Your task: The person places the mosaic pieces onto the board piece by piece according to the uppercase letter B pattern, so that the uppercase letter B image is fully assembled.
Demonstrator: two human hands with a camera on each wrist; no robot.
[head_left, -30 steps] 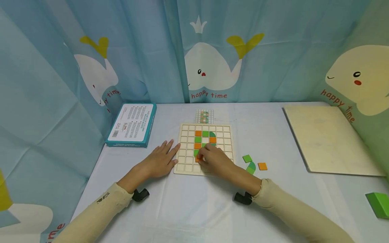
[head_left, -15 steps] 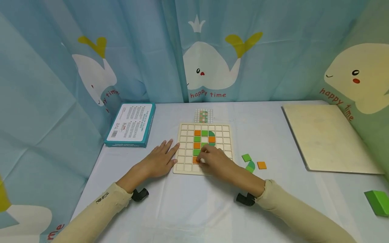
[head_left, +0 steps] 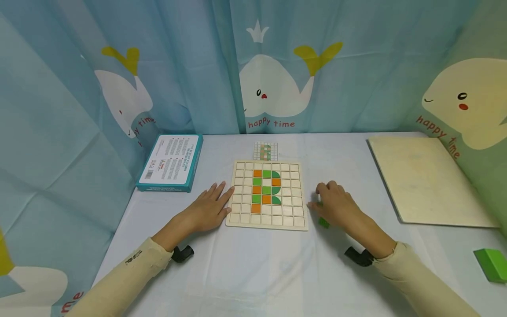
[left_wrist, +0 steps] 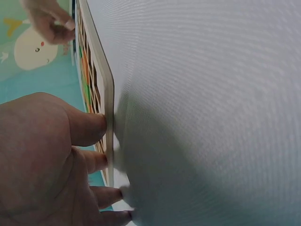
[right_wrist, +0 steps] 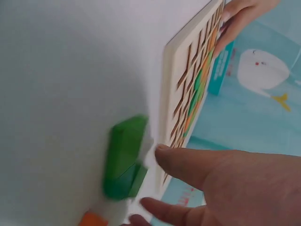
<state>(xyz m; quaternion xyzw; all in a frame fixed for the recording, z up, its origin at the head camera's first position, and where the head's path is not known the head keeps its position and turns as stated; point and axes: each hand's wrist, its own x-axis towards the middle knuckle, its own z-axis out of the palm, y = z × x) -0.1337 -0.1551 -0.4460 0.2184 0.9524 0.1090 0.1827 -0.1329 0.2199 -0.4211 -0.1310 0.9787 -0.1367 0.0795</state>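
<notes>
My left hand (head_left: 207,209) lies with its fingers spread at the left edge of a wooden grid board (head_left: 237,220). In the left wrist view its thumb touches the board's side. Orange and green tiles, some with a rounded edge, sit in the board's squares; among them are an orange tile (head_left: 256,208) and a green tile (head_left: 256,199). Right of the board, my right hand (head_left: 336,204) hovers over loose tiles, thumb and fingers apart and nothing held. Below its fingers the right wrist view shows green tiles (right_wrist: 124,155) and part of an orange tile (right_wrist: 93,219).
Behind the board lies a small pattern card (head_left: 266,151). A teal box (head_left: 170,163) stands at the back left. On the right are a pale flat panel (head_left: 431,180) and a green block (head_left: 491,265). A whale-print curtain (head_left: 214,66) encloses the table.
My right hand has left the lower squares of the board and moved right to the loose tiles, exposing the orange tile it was touching. My left hand has stayed put.
</notes>
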